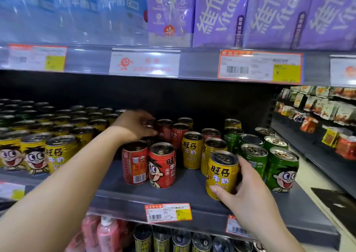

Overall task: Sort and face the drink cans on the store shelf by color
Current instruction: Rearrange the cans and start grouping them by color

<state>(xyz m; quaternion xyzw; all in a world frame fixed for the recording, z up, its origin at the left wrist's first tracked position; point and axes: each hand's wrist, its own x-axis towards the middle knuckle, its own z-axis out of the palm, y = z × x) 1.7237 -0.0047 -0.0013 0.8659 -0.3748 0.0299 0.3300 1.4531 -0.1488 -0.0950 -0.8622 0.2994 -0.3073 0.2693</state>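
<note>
Yellow block: I saw the yellow cans [36, 153] packed in rows at the left of the shelf [192, 201], front faces outward; that side looked sorted.
Left hand: my left hand [134, 124] was reaching deep over the red group, fingers curled around a back-row red can [152, 128]. Whether it was truly gripped I could not tell, since the frame blurred there. I judged the reach was meant to pull reds forward.
Red front pair: one red can [134, 163] showed its barcode, so it needed turning; its neighbour, the faced red can [163, 165], showed the cartoon.
Mixed middle: stray yellow cans [192, 149] stood between the reds and greens, out of place by colour.
Right hand: my right hand [244, 192] wrapped a front yellow can [221, 174], thumb low, fingers behind, probably to carry it left.
Green group: the green cans [281, 168] clustered at the right, just beside that can.
</note>
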